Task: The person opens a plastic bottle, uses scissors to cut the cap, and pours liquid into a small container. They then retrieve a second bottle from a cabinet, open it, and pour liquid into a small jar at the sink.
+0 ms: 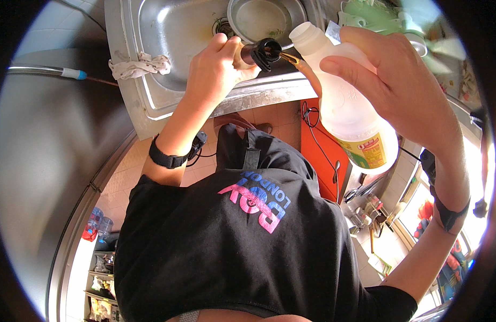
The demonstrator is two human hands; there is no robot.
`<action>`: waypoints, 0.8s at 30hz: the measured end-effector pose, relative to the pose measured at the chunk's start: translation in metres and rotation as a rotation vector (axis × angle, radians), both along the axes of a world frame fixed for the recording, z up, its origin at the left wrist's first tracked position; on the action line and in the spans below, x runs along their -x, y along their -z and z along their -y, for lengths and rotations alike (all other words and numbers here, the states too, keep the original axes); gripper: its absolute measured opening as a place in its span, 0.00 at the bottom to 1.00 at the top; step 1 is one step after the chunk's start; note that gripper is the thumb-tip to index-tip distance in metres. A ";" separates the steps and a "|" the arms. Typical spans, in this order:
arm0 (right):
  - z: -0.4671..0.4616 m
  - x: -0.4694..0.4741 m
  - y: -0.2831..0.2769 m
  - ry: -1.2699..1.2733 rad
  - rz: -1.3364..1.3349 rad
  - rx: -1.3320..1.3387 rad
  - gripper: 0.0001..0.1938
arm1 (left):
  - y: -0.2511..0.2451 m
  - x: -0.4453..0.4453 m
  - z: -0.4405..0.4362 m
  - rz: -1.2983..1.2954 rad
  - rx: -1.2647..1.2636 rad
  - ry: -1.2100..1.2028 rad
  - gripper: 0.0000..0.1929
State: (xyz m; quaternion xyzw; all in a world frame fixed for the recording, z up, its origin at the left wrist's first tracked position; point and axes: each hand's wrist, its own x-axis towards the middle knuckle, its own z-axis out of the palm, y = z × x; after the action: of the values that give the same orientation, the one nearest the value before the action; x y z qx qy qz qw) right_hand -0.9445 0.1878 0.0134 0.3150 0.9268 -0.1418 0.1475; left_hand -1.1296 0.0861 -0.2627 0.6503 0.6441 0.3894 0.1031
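Observation:
My left hand is closed around a small container with a dark neck and an open black rim, over the sink's front edge. My right hand grips a translucent white plastic bottle. This bottle is tilted, its uncapped mouth up and to the left, its base with a yellow and green label towards me. Between the black rim and the bottle runs a narrow, shiny amber piece; whether it is liquid or solid I cannot tell. What the bottle contains is not clear.
Beyond my hands is a stainless steel sink with a metal basin near its drain. A spotted cloth hangs over the left rim. An orange-red panel with a black cable stands below on the right. Utensils lie farther right.

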 end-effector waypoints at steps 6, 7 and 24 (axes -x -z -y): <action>0.002 0.005 -0.005 0.116 0.033 0.132 0.19 | 0.002 -0.002 0.001 0.016 0.003 0.002 0.31; 0.002 0.005 -0.005 0.131 0.031 0.153 0.19 | 0.003 -0.002 0.001 0.017 0.000 -0.002 0.31; 0.001 0.006 -0.007 0.081 -0.006 0.144 0.17 | 0.002 -0.005 0.002 0.009 0.012 0.001 0.32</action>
State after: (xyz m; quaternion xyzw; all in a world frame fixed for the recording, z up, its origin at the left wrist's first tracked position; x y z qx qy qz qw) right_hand -0.9507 0.1869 0.0205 0.3402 0.9012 -0.2147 0.1611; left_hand -1.1250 0.0846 -0.2645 0.6483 0.6455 0.3884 0.1102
